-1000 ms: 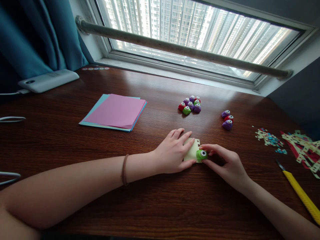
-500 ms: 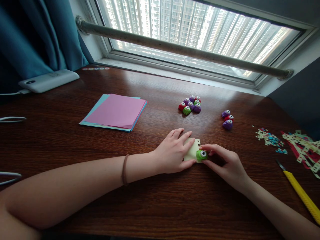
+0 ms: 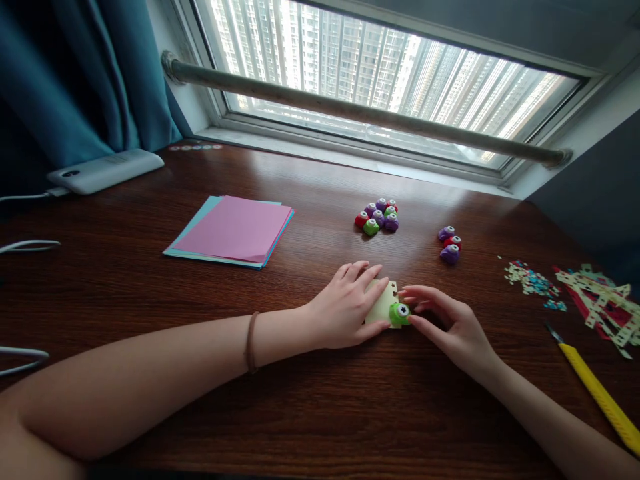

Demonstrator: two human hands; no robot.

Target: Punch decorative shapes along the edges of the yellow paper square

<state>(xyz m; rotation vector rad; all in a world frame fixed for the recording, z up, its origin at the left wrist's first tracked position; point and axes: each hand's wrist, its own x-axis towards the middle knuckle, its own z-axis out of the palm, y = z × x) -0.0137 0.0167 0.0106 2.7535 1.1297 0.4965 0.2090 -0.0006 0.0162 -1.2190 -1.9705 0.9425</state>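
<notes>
Head view: the left hand lies flat, fingers spread, pinning the cream paper; the right hand pinches the green punch on that paper's right edge. Loose pressure could let the paper skew.

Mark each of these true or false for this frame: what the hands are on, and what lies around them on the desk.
1. The left hand lies flat on a pale yellow paper. True.
2. The right hand holds the yellow utility knife. False: its fingertips are on a small green punch at the paper's edge; the knife lies apart, to the right.
3. The stack of coloured paper has a pink sheet on top. True.
4. All the other punches sit in one cluster. False: there is a larger cluster and a separate group of three.
5. Paper scraps lie at the right. True.
</notes>
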